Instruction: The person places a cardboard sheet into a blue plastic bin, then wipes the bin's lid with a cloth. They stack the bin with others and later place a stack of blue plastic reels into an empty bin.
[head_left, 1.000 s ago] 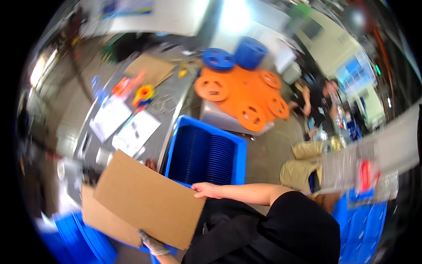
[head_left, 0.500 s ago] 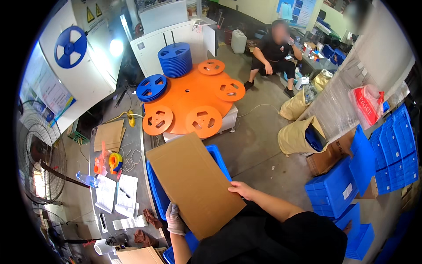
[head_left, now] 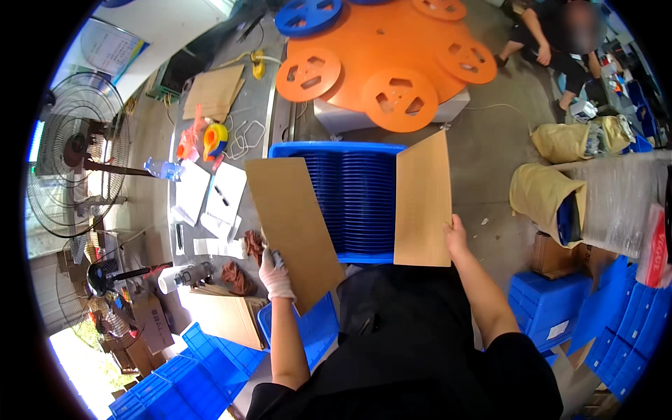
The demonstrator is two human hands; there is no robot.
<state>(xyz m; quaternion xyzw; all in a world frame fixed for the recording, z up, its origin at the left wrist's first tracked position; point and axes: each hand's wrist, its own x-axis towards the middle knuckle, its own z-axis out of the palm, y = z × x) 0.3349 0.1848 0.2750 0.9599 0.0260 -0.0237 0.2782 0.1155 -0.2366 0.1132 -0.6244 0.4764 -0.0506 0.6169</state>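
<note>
The biggest thing in play is the blue crate [head_left: 357, 203] in the middle of the frame, packed with a row of blue reels standing on edge. Over its left and right rims the person is holding two brown cardboard sheets. The left sheet [head_left: 294, 227] is slanting from the crate's upper left corner down toward the lower middle of the frame; the right sheet [head_left: 422, 203] is standing nearly upright along the crate's right side.

The left hand [head_left: 276, 276], in a pale glove, is clenching the lower left edge of the left sheet, fingers [head_left: 278, 260] wrapping its border. The right hand [head_left: 456, 236], bare, is pinching the lower right edge of the right sheet.

The likeliest trouble, as I judge it: each sheet is being held by one edge only, so either could be flexing, swinging and slipping out of the grip, most readily the long left one. A falling sheet could be dropping onto the reels or sliding off toward the cluttered tabletop [head_left: 210, 203] at the left of the frame, where papers and a roll of tape [head_left: 215, 138] are lying. The glove may also be weakening the left grip. The stacked orange discs [head_left: 381, 56] at the upper middle are sitting well clear.
</note>
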